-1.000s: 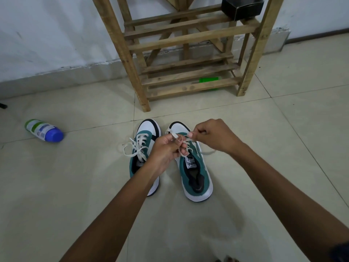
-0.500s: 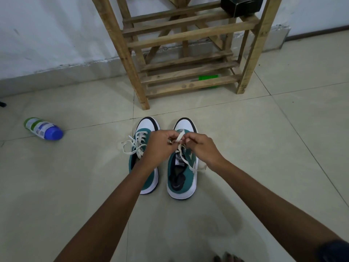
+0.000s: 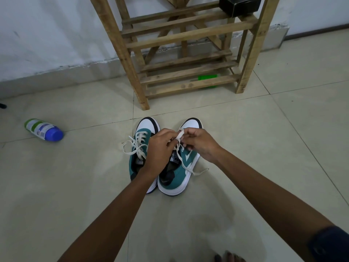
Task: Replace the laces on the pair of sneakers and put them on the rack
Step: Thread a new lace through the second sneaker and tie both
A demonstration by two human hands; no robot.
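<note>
Before the rack [image 3: 120, 44], we knot the right sneaker [image 3: 181, 167], left hand [image 3: 160, 150] and right hand [image 3: 202, 144] fingers pinching its lace [image 3: 179, 134]; next, pull snug.

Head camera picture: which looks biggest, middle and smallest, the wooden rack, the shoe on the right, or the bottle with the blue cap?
1. Wooden rack, biggest though farthest and cut off at the top.
2. Right shoe.
3. Bottle, smallest, though it lies farther away than the shoe.
</note>
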